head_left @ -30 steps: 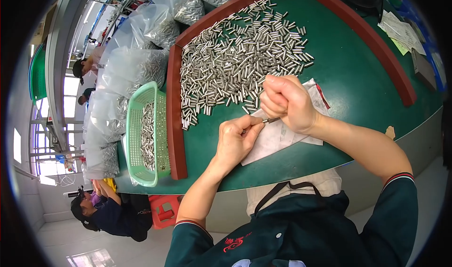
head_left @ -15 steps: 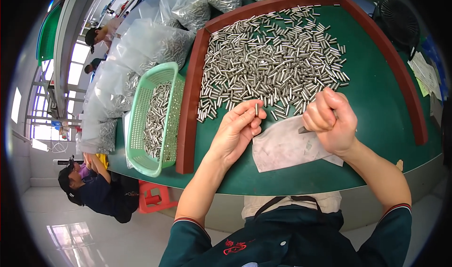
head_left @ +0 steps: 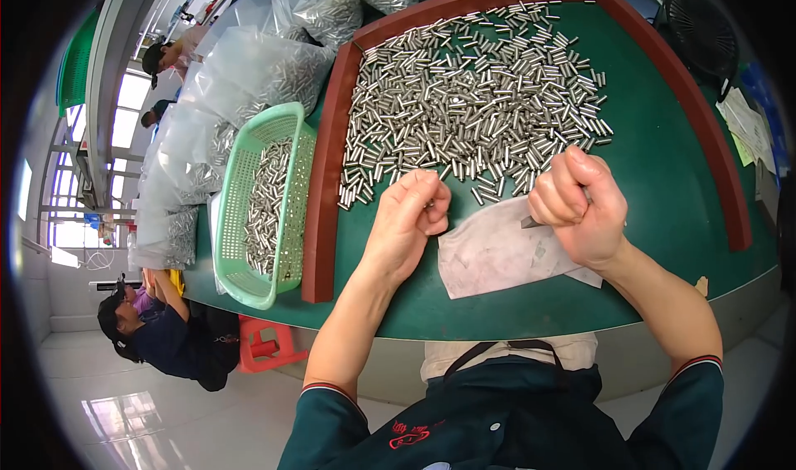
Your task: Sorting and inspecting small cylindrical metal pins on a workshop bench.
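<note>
Two hands work at the near edge of a green counter [head_left: 663, 221]. The left hand [head_left: 410, 221] comes in from the near left, its fingers curled together with the tips pinched around what looks like a single small metal pin [head_left: 430, 205]; the pin is mostly hidden, so the hold itself is hard to confirm. The right hand [head_left: 580, 209] is balled into a fist, clamped on a thin dark tool [head_left: 529, 221] whose tip pokes out on the left of the fist, pointing toward the left hand. The two hands sit near each other but apart.

Under and between them lies a pale sheet of paper [head_left: 493, 254], flat on the counter, with the right hand resting on its right part and the left hand just off its far left corner.

Just beyond the knuckles of both hands begins a wide heap of short silvery metal pins [head_left: 473, 97], spread over the counter inside a reddish-brown raised border [head_left: 327, 188]. The nearest pins of the heap lie just beside the fingertips.

Left of the border stands a light green plastic basket [head_left: 240, 246] with more pins lying in it. Farther left and far, clear plastic bags [head_left: 249, 72] filled with pins are piled up.

On the far right, loose papers [head_left: 746, 126] rest on the counter beyond the border. At the near left, down on the floor, another person [head_left: 162, 337] crouches beside a red stool [head_left: 269, 341].
</note>
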Motion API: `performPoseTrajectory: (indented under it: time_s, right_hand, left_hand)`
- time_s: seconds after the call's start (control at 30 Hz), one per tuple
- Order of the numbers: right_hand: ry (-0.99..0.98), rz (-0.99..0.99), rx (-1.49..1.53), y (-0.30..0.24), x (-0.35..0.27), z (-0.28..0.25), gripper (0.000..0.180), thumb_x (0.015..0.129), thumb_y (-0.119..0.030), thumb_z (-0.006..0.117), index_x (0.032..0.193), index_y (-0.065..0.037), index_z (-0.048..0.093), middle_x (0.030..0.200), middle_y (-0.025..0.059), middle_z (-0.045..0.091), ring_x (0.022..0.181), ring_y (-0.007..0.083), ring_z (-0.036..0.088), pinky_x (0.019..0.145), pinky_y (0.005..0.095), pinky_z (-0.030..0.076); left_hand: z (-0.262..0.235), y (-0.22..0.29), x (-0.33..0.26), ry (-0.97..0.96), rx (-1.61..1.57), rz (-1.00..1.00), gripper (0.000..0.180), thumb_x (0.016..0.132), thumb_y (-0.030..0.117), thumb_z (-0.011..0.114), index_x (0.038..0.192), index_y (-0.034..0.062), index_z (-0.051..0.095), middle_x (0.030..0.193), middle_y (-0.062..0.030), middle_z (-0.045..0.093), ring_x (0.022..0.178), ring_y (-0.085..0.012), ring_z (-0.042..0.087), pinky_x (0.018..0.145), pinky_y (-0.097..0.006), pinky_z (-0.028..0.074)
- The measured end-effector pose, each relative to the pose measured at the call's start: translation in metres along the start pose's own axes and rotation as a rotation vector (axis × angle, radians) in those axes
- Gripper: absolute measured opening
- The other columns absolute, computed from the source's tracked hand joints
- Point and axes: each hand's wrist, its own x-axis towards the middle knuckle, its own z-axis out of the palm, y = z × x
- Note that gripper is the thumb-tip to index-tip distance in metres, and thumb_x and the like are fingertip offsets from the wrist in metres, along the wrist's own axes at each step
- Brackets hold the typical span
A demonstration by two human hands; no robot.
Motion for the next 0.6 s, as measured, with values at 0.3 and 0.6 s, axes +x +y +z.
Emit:
performPoseTrajectory:
  time_s: [0.3,0.6]
  right_hand:
    - [0.016,0.007,0.005,0.000,-0.001,0.002,0.044,0.091,-0.025,0.027,0.049,-0.013,0.026,0.039,-0.0037,0.022,0.037,0.0082,0.015,0.040,0.0249,0.016]
    - [-0.011,-0.044,0.034,-0.002,-0.002,0.006,0.043,0.091,-0.021,0.027,0.049,-0.012,0.027,0.040,-0.0035,0.022,0.037,0.0082,0.015,0.039,0.0249,0.017]
  left_hand:
    - [0.021,-0.011,0.004,0.153,1.304,0.474,0.014,0.069,-0.001,0.063,0.083,0.0024,0.062,0.054,-0.0013,0.045,0.047,-0.0069,0.037,0.043,-0.023,0.032]
    - [0.045,-0.013,-0.008,-0.104,1.332,0.538,0.008,0.067,0.003,0.064,0.073,0.0026,0.060,0.053,-0.0063,0.050,0.047,-0.0183,0.048,0.044,-0.030,0.038]
